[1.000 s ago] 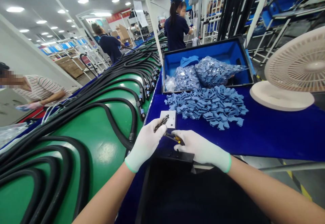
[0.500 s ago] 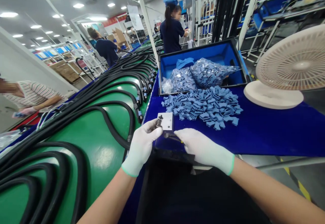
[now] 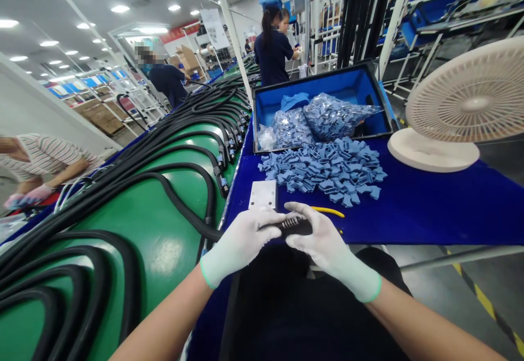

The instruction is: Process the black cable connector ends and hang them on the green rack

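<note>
A: Far left, at nine o'clock, we see a person (image 3: pixel 45 159) in a striped top bent over the line, and black hoses (image 3: pixel 123 181) running up the green belt (image 3: pixel 155 224) toward eleven.

B: Then our left hand (image 3: pixel 239 243), gloved white, at six o'clock. We've got its fingers (image 3: pixel 268 220) clenched round the left end of a small black part (image 3: pixel 295 225) with a metal spring on top.

A: And our right hand (image 3: pixel 327 246) just beside it, fingers (image 3: pixel 301 211) curled over the same part from the right. The part sits between both hands, just above the near edge of the blue surface (image 3: pixel 429 208).

B: At twelve from the hands lies a white plate (image 3: pixel 262 195), flat on the surface. A yellow stick (image 3: pixel 329 211) pokes out at one o'clock, touching nothing we hold.

A: Beyond that, a heap of blue clips (image 3: pixel 323 167), and behind it a bin (image 3: pixel 347 85) with bagged clips (image 3: pixel 327 112).

B: At two o'clock, a white fan (image 3: pixel 458 99) stands at the surface's far right. Two people in dark blue work at twelve, well apart from us.
</note>
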Available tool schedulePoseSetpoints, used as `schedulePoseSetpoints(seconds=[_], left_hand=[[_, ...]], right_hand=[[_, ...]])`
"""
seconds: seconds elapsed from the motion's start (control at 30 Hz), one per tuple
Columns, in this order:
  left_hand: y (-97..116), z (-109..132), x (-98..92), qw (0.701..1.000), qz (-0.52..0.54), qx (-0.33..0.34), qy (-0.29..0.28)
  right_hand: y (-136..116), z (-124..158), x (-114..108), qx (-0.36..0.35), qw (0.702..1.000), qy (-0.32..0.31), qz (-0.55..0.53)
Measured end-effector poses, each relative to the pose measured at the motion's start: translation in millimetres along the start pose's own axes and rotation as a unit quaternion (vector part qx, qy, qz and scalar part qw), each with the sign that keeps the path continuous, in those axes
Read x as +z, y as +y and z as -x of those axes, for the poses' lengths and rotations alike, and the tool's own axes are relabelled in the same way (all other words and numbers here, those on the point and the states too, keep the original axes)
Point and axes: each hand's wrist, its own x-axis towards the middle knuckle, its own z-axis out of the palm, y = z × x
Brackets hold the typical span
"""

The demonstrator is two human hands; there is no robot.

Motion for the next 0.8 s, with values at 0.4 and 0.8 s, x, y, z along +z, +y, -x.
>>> schedulePoseSetpoints(seconds=[0.4, 0.8], left_hand=[[-17, 10, 15.5, 0.975, -0.18, 0.127, -0.005], [4, 14, 17.6, 0.992, 0.029, -0.118, 0.038]], right_hand=[[-1, -2, -2, 0.047, 0.986, -0.136, -0.08], [-2, 6, -9, -0.005, 0.994, -0.108, -0.024]])
